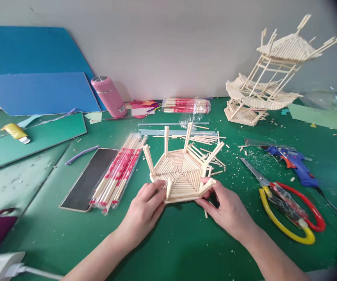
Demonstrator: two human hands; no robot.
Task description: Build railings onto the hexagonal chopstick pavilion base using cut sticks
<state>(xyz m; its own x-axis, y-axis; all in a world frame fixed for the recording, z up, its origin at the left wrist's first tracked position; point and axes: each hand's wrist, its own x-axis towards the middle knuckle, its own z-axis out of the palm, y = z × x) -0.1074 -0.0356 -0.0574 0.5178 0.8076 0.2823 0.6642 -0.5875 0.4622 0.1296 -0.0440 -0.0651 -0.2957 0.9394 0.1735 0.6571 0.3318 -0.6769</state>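
Note:
Between my hands is a hexagonal base made of wooden sticks [183, 171], with short upright posts of paired sticks at its corners. My left hand [151, 201] grips its near left edge beside one post, fingers closed. On the near right corner my right hand [219, 201] pinches the base, thumb below and fingers at the post. Just behind it lie loose cut sticks [206, 138]. A plastic-wrapped bundle of chopsticks [118, 171] rests left of the base, next to a dark phone [89, 179].
Scissors with red and yellow handles [285, 207] and a blue glue gun [294, 160] lie at right. A stick pagoda model [268, 86] stands behind them. At the back are a pink flask [110, 96] and another chopstick pack [186, 105]. Blue boards [39, 93] lean at left.

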